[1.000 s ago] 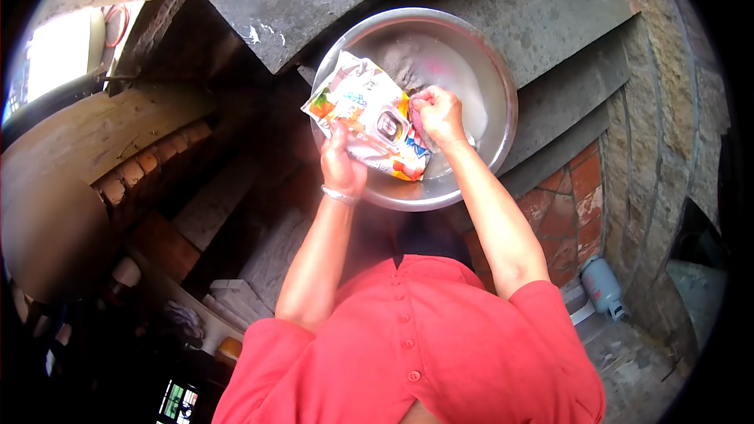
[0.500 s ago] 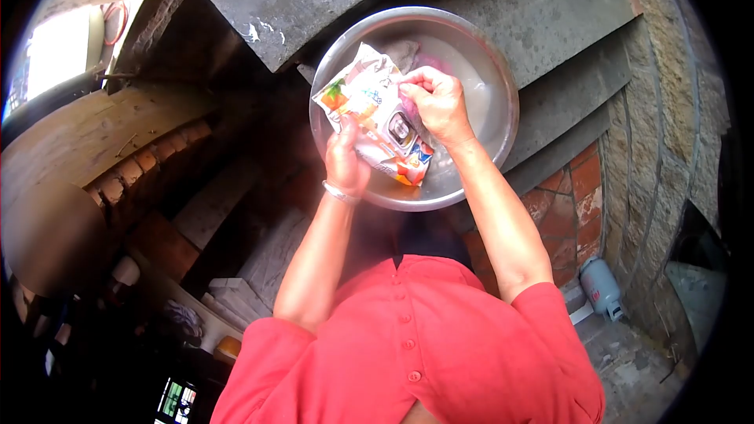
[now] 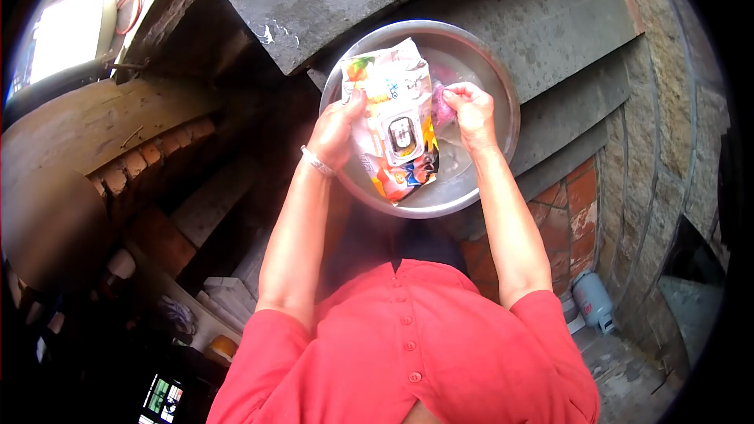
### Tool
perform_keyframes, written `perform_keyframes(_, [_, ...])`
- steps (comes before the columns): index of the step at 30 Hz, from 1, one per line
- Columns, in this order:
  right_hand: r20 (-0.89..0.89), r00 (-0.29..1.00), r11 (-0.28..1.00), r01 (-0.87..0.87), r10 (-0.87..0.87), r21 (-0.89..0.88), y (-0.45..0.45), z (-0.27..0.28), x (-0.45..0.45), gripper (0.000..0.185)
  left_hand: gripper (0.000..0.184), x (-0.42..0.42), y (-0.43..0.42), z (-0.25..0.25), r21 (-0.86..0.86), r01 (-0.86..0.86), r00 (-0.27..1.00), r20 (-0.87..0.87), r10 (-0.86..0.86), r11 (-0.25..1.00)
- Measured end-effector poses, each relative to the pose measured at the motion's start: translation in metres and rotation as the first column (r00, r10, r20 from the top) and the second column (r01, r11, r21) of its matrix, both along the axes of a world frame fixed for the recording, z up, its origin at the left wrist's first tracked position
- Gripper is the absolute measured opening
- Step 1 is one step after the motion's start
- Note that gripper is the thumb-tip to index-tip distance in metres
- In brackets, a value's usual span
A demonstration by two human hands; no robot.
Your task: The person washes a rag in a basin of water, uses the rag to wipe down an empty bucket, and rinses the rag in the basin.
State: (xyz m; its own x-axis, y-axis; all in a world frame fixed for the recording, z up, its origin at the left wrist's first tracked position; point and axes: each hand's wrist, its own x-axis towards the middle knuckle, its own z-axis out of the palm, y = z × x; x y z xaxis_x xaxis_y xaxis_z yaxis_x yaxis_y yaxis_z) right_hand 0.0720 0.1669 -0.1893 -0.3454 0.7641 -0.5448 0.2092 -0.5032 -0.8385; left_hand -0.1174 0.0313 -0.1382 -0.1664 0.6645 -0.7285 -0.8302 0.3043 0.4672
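My left hand (image 3: 335, 132) is closed on the left edge of a wet wipes pack (image 3: 393, 93), thumb on top. The pack is white with orange fruit prints and has a plastic flip lid (image 3: 402, 137) with a dark window. It is held over a round metal basin (image 3: 509, 137). My right hand (image 3: 476, 116) pinches a crumpled, pinkish see-through piece (image 3: 442, 107), perhaps a plastic bag, close to the pack's right edge. More pink material and a pale wet surface show inside the basin, partly hidden behind the pack.
Grey stone slabs (image 3: 550, 39) lie beyond and to the right of the basin. A stone wall (image 3: 667, 118) runs down the right side, with a grey gas cylinder (image 3: 592, 301) on the floor. Worn brickwork (image 3: 153, 155) curves along the left.
The wipes pack has turned more upright, its lid facing me. My right hand has moved right and down, away from the pack's face, drawing the pinkish piece along. My left hand has shifted left.
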Motion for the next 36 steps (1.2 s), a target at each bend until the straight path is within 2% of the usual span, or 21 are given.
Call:
perform_keyframes(2, [-0.121, 0.987, 0.994, 0.109, -0.109, -0.006, 0.010, 0.039, -0.007, 0.006, 0.039, -0.006, 0.008, 0.001, -0.026, 0.134, 0.991, -0.027, -0.135, 0.991])
perform_keyframes(5, [-0.288, 0.944, 0.970, 0.205, -0.159, 0.135, 0.020, 0.066, -0.004, 0.008, 0.038, -0.001, 0.022, 0.000, -0.052, 0.286, 0.956, -0.054, -0.288, 0.957])
perform_keyframes(6, [-0.255, 0.958, 0.963, 0.184, -0.130, 0.197, 0.022, 0.068, -0.002, 0.007, 0.038, 0.000, 0.026, -0.004, -0.066, 0.329, 0.940, -0.069, -0.333, 0.942])
perform_keyframes(9, [-0.079, 0.993, 0.958, -0.060, 0.085, 0.281, 0.012, 0.074, -0.006, 0.004, 0.037, 0.005, 0.038, -0.004, -0.129, 0.417, 0.901, -0.069, -0.428, 0.900])
perform_keyframes(11, [0.134, 0.973, 0.845, -0.231, 0.190, 0.482, 0.012, 0.069, -0.007, 0.004, 0.036, 0.003, 0.045, -0.001, -0.145, 0.459, 0.879, -0.067, -0.472, 0.876])
perform_keyframes(13, [0.252, 0.936, 0.893, -0.321, 0.247, 0.317, 0.014, 0.040, 0.001, 0.005, 0.036, 0.003, 0.049, 0.010, -0.153, 0.536, 0.832, -0.072, -0.551, 0.830])
perform_keyframes(17, [0.231, 0.940, 0.917, -0.309, 0.253, 0.253, -0.003, 0.034, -0.003, 0.005, 0.033, 0.000, 0.052, 0.000, -0.191, 0.644, 0.729, -0.139, -0.670, 0.740])
perform_keyframes(18, [0.100, 0.962, 0.929, -0.271, 0.254, 0.252, -0.012, 0.026, -0.006, 0.006, 0.032, 0.003, 0.052, -0.010, -0.234, 0.707, 0.638, -0.199, -0.744, 0.668])
perform_keyframes(19, [0.133, 0.950, 0.880, -0.312, 0.282, 0.359, -0.020, 0.029, -0.012, 0.005, 0.030, 0.006, 0.054, -0.023, -0.280, 0.758, 0.534, -0.253, -0.807, 0.589])
perform_keyframes(20, [0.101, 0.954, 0.918, -0.299, 0.282, 0.261, -0.022, 0.029, -0.013, 0.005, 0.029, 0.008, 0.055, -0.032, -0.330, 0.796, 0.419, -0.305, -0.855, 0.508])
perform_keyframes(21, [0.070, 0.958, 0.945, -0.286, 0.278, 0.159, -0.023, 0.027, -0.012, 0.006, 0.029, 0.010, 0.050, -0.039, -0.265, 0.775, 0.512, -0.268, -0.816, 0.574])
perform_keyframes(23, [0.254, 0.909, 0.902, -0.383, 0.330, 0.200, -0.022, 0.008, -0.002, 0.007, 0.028, 0.010, 0.042, -0.045, -0.144, 0.704, 0.674, -0.172, -0.719, 0.695])
perform_keyframes(24, [0.343, 0.872, 0.877, -0.433, 0.348, 0.210, -0.024, -0.003, 0.004, 0.007, 0.035, 0.007, 0.040, -0.046, -0.148, 0.713, 0.676, -0.115, -0.728, 0.685])
perform_keyframes(27, [0.429, 0.859, 0.907, -0.382, 0.279, 0.176, -0.030, -0.019, 0.019, 0.010, 0.057, 0.001, 0.024, -0.013, -0.106, 0.647, 0.714, -0.263, -0.649, 0.755])
perform_keyframes(28, [0.428, 0.874, 0.922, -0.336, 0.228, 0.195, -0.033, -0.023, 0.022, 0.009, 0.074, -0.005, 0.014, -0.010, -0.167, 0.708, 0.645, -0.245, -0.724, 0.687])
perform_keyframes(29, [0.389, 0.898, 0.929, -0.303, 0.204, 0.211, -0.037, -0.025, 0.023, 0.009, 0.063, -0.009, 0.005, 0.001, -0.224, 0.716, 0.612, -0.255, -0.749, 0.662])
perform_keyframes(31, [0.306, 0.939, 0.940, -0.236, 0.156, 0.246, -0.043, -0.027, 0.024, 0.010, 0.062, -0.003, -0.012, 0.000, -0.282, 0.763, 0.510, -0.288, -0.810, 0.581])
perform_keyframes(32, [0.343, 0.926, 0.901, -0.277, 0.158, 0.333, -0.048, -0.033, 0.026, 0.011, 0.060, 0.000, -0.018, 0.000, -0.312, 0.749, 0.512, -0.289, -0.809, 0.585])
perform_keyframes(33, [0.362, 0.910, 0.922, -0.303, 0.204, 0.241, -0.045, -0.038, 0.027, 0.011, 0.057, 0.003, -0.021, -0.003, -0.345, 0.747, 0.474, -0.323, -0.819, 0.569])
perform_keyframes(35, [0.397, 0.868, 0.938, -0.344, 0.298, 0.047, -0.033, -0.034, 0.025, 0.010, 0.053, 0.004, -0.016, 0.000, -0.355, 0.760, 0.499, -0.216, -0.839, 0.544])
perform_keyframes(36, [0.325, 0.907, 0.957, -0.289, 0.268, 0.017, -0.026, -0.033, 0.023, 0.010, 0.052, 0.005, -0.013, 0.001, -0.347, 0.772, 0.479, -0.233, -0.846, 0.532])
